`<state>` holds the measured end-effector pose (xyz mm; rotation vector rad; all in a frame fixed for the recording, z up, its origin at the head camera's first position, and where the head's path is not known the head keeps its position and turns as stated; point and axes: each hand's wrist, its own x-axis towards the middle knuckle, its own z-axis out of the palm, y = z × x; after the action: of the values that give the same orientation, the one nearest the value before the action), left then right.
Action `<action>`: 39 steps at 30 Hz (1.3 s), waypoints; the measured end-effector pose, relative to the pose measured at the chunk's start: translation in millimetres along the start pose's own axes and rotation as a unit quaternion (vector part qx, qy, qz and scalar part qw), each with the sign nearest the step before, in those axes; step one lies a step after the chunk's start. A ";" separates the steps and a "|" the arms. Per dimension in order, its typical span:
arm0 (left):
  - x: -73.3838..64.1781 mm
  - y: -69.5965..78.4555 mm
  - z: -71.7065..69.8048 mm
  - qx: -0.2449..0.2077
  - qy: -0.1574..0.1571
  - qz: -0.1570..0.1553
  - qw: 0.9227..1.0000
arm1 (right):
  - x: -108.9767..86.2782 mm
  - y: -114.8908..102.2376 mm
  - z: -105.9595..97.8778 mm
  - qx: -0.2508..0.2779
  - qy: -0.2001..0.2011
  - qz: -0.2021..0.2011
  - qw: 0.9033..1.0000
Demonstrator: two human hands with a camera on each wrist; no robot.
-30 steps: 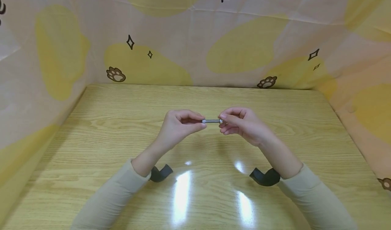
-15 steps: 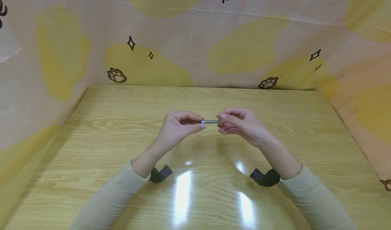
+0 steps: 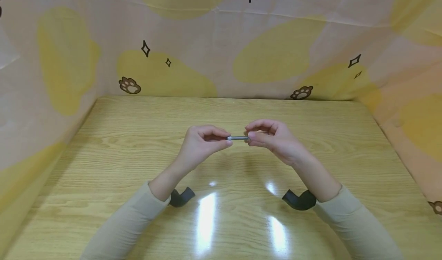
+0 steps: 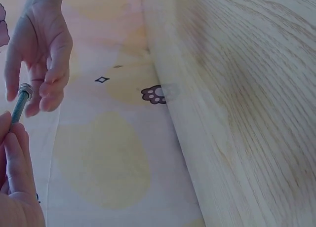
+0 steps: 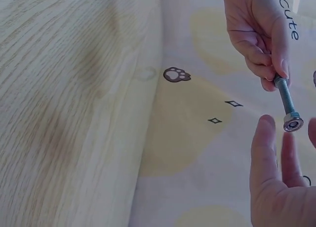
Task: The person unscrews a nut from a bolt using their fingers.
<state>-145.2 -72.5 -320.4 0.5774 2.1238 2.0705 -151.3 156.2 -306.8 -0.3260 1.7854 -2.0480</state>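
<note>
A threaded metal bolt [image 3: 238, 138] is held level above the table, in front of me. My left hand [image 3: 202, 143] pinches its head end between thumb and fingers. On the free end sits a silver flanged nut [image 5: 293, 122], clearest in the right wrist view. My right hand [image 3: 276, 139] surrounds that end with thumb and fingers spread. In the right wrist view a gap shows between its fingertips [image 5: 266, 122] and the nut. The left wrist view also shows the nut [image 4: 25, 90] near the right hand's fingertips. In the head view the right thumb mostly hides the nut.
Beneath the hands lies a wood-grain table [image 3: 138, 168] with bright light reflections near the front. A patterned cloth [image 3: 221, 52] with yellow patches and paw prints encloses the back and sides. Black curved pieces [image 3: 299, 200] stick out by both wrists.
The right hand's fingers have shifted at the nut: the lower ones drew up behind the thumb, which now covers more of the nut. The left hand's grip stays nearly the same.
</note>
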 end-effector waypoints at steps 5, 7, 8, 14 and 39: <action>-0.4 -0.4 0.5 0.005 0.001 0.000 1.000 | 0.9 0.1 1.7 -0.008 0.002 0.022 1.000; -0.6 -0.7 0.4 0.004 0.002 -0.001 1.000 | 1.0 0.3 2.0 -0.009 0.003 0.024 1.000; -0.7 -0.9 0.3 0.004 0.002 -0.002 1.000 | 1.1 0.6 1.9 -0.009 0.004 0.022 1.000; -1.3 -1.0 -0.9 0.002 0.006 -0.005 1.000 | -0.2 -0.3 0.6 -0.016 -0.001 0.000 1.000; -2.9 0.8 -1.5 0.011 0.008 0.001 1.000 | 2.2 -3.2 6.9 0.011 0.003 0.050 0.999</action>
<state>-142.9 -75.0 -320.0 0.5676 2.1569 2.0616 -150.8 149.4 -302.8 -0.2196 1.7448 -2.0002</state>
